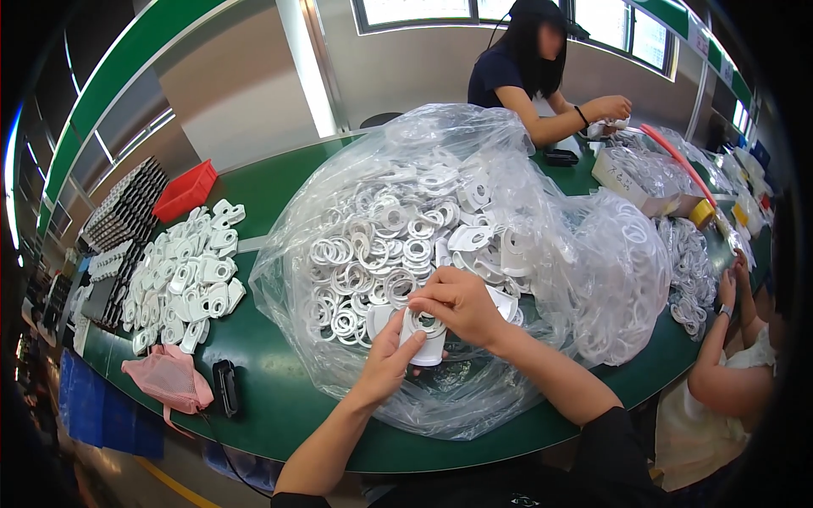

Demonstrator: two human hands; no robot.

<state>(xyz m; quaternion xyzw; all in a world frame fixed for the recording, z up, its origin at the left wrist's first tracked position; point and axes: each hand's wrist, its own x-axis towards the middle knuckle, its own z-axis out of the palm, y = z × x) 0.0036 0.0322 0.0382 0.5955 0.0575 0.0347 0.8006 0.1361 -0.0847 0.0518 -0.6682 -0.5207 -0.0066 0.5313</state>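
Observation:
My left hand [388, 362] grips a flat white plastic part [430, 350] with a rounded lower end and a ring-shaped opening at its top. Pinched together, the fingers of my right hand [461, 306] are at the upper edge of that opening. They cover part of it, so I cannot tell if a separate ring is between them. Both hands are over the near part of a large open clear plastic bag [296, 339]. Loose white rings [415, 250] and flat white parts [470, 239] lie heaped in it, just beyond my fingers.
At left, a pile of white parts [182, 275] sits near stacked dark trays [127, 203] and a red bin [186, 190]. A pink mesh pouch [169, 378] and black case [226, 388] lie nearer. Another bag of rings [622, 279] stands right. Two people work across and at right.

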